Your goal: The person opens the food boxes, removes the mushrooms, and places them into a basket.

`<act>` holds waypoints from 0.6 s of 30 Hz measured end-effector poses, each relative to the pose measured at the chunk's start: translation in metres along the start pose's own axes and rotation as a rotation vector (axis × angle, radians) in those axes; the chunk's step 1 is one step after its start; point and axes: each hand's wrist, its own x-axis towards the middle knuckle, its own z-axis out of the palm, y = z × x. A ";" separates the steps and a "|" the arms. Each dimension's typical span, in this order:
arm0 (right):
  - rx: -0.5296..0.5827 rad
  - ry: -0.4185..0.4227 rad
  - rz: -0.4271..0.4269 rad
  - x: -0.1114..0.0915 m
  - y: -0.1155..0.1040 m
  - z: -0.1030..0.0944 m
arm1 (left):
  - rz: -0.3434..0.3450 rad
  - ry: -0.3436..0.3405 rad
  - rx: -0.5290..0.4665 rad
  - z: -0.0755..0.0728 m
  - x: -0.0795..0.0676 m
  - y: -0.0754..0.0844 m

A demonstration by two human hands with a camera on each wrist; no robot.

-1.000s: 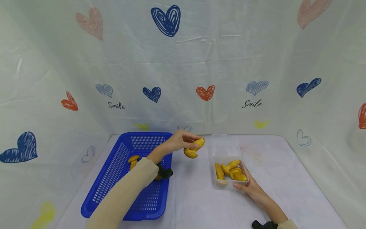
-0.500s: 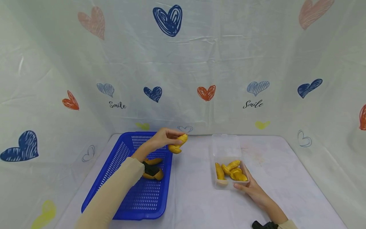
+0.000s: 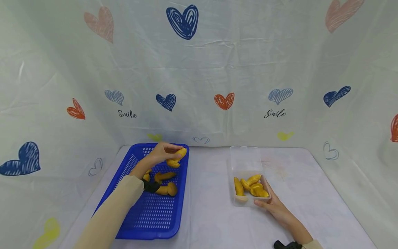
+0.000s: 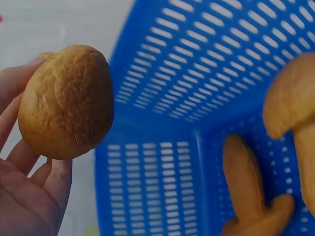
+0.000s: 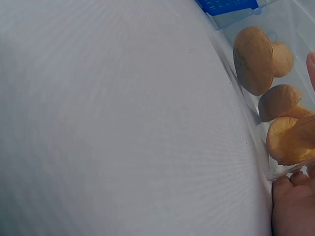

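Aslant in the left hand (image 3: 164,151), a mushroom (image 3: 173,162), stem (image 3: 182,152) toward upper right.

Count two hands (image 3: 161,153) (image 3: 273,205), one blue basket (image 3: 155,221) left, one clear box (image 3: 249,202) right; tally seven visible mushrooms (image 3: 172,163): one held, three in basket, three in box.

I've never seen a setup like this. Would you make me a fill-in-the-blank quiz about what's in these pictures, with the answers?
1. The left hand holds a mushroom, and the slotted basket is coloured ____.
2. The right hand holds a clear box whose lid is not shut but ____.
3. Inside that box lie ____ yellow mushrooms.
4. The word printed twice on the hanging sheet is ____.

Missing words: blue; open; three; Smile.
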 end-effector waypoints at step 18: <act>0.022 -0.003 0.012 0.000 -0.001 -0.001 | -0.043 0.053 0.141 -0.010 0.003 -0.041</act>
